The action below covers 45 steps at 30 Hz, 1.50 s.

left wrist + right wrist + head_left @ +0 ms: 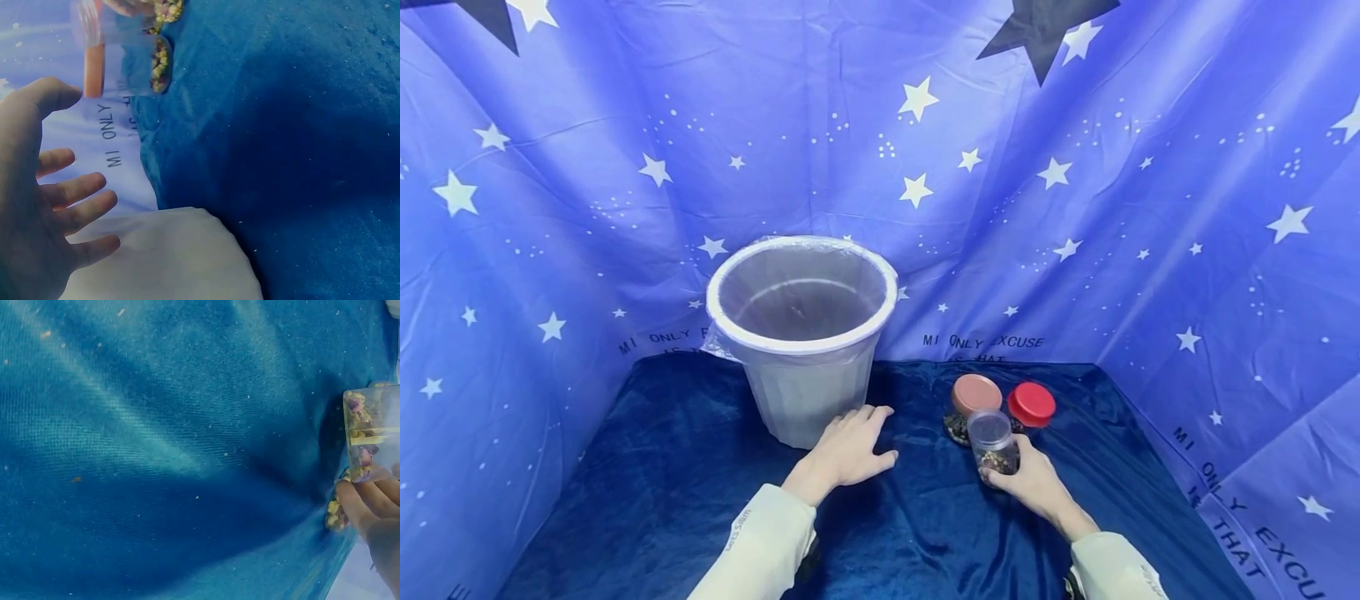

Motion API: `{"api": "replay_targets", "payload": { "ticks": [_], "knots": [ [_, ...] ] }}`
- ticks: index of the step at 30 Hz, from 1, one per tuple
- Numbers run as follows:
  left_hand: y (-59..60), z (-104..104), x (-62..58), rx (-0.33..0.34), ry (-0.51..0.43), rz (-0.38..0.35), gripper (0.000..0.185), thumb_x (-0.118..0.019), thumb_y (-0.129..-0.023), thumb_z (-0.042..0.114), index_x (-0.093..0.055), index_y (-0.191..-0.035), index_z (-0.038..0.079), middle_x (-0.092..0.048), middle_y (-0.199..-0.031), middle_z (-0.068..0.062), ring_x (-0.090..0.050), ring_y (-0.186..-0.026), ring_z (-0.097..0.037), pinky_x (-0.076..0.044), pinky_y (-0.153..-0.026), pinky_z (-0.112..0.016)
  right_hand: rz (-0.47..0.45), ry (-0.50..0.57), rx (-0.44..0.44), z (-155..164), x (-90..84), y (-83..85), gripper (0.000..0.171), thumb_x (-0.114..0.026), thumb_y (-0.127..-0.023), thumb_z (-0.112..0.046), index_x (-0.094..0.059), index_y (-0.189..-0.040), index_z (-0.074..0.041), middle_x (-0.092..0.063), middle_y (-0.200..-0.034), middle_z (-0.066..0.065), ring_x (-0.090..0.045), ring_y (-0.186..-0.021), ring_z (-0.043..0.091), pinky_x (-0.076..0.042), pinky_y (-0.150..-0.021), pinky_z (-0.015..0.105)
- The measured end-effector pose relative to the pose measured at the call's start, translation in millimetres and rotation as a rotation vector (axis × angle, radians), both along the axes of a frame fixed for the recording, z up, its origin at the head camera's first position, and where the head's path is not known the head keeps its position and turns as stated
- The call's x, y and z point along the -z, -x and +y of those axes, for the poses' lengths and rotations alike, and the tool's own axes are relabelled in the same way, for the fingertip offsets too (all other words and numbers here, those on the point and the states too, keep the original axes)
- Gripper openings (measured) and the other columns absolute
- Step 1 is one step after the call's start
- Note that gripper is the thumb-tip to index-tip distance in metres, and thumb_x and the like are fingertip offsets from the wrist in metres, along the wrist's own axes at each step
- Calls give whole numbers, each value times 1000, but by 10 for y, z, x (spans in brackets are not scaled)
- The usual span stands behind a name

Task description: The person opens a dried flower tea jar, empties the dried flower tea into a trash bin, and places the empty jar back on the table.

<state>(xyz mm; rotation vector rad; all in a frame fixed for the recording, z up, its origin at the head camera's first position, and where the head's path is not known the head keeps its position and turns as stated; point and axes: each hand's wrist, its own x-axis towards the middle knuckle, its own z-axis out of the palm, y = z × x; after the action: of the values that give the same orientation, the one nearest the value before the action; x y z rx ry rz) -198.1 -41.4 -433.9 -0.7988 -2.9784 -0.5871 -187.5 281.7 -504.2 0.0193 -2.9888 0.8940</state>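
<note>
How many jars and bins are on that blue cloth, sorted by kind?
Clear plastic jars holding dried bits: 3 (pink-lidded jar, red-lidded jar, lidless jar held by the right hand)
White plastic bin with liner: 1
Total: 4

Both arms are in pale cream long sleeves, kinda sweatshirt-looking, with cuffs ending right at the wrists. The left sleeve [760, 542] has a small line of dark lettering near the cuff, too tiny to read. The right sleeve [1112, 571] matches. 2 bare hands, no gloves.
</note>
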Motion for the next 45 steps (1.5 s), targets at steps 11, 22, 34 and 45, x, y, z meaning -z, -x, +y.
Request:
{"api": "replay_targets", "payload": {
  "ticks": [11,22,34,45],
  "knots": [
    [-121,160,-5,53,36,-52,68,-57,-92,49,-39,-150,17,-53,-143,-8,-52,-131,-29,-44,-106,-51,91,15,-98,-294,-11,-32,66,-82,-73,-40,-57,-124,-5,-68,-116,12,-64,-111,29,-49,-95,49],
    [-188,234,24,131,48,-27,64,-54,-98,44,-35,-152,16,-55,-139,-8,-55,-127,-26,-46,-103,-44,92,-1,-190,-501,-52,-69,68,-82,-72,-43,-58,-126,-9,-68,-117,7,-64,-111,25,-50,-95,47],
    [-179,246,18,138,27,-6,63,-52,-99,44,-34,-151,13,-58,-132,-11,-60,-120,-27,-49,-99,-41,102,-53,-292,-634,-134,-77,67,-80,-73,-43,-58,-125,-8,-67,-116,5,-64,-110,22,-51,-94,45],
    [-137,173,-76,54,-145,-157,67,-55,-96,50,-35,-150,17,-57,-133,-11,-63,-112,-26,-53,-93,-42,132,-105,-356,-661,-343,32,70,-80,-70,-38,-58,-127,-4,-66,-119,9,-62,-108,26,-52,-90,46]
  ]
}}
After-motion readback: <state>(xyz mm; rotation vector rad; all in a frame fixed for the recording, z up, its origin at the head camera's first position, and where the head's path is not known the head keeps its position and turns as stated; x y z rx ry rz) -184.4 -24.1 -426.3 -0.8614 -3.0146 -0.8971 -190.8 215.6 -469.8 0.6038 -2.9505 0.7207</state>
